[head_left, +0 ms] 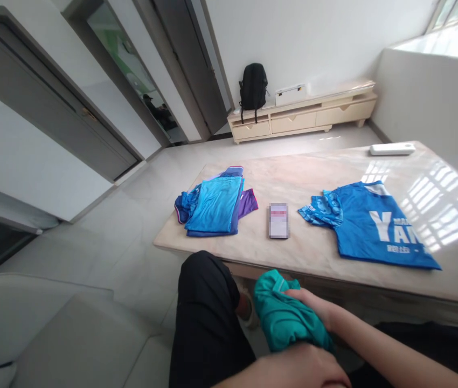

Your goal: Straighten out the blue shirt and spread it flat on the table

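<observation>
Currently, head view: the right hand (313, 306) is closed on a bunched teal garment (285, 318) at lower centre of the frame, below the near edge of the marble table (318, 253). The left hand (305, 369) lies at the bottom edge, touching the garment; its finger position cannot be determined, as it is partly cut off. Step in hand, by judgement: picking up the next item for folding. The next move calls for lifting the garment onto bare tabletop between the folded stack (216, 205) and the blue shirt (378, 226).
</observation>
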Tool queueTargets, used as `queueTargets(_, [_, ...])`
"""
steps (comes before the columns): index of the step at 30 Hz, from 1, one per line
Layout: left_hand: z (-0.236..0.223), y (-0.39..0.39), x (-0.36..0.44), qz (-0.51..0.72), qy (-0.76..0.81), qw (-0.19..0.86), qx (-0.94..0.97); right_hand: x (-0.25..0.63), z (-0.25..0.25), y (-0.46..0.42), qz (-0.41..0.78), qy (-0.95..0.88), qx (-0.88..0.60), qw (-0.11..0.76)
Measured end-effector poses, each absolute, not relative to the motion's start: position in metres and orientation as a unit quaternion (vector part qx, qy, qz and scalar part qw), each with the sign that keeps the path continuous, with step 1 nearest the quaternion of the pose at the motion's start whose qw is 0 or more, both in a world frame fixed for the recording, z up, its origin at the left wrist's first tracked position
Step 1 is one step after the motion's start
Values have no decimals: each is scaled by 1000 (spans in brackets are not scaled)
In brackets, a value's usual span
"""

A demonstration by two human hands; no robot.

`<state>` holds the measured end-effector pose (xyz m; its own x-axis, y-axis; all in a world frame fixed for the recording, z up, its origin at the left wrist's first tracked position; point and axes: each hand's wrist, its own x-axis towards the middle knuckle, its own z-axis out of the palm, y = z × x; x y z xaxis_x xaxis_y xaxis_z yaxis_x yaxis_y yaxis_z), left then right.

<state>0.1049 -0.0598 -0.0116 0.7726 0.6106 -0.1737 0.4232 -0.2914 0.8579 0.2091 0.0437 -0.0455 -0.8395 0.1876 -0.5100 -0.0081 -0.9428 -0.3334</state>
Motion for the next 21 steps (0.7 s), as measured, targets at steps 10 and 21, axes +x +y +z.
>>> queueTargets(10, [3, -17, 57, 388, 570, 461, 558, 214, -36, 90, 889, -132, -370, 236])
queueTargets(21, [-62, -10, 53, 438, 588, 548, 403, 219, -58, 83, 845, -255, -396, 251])
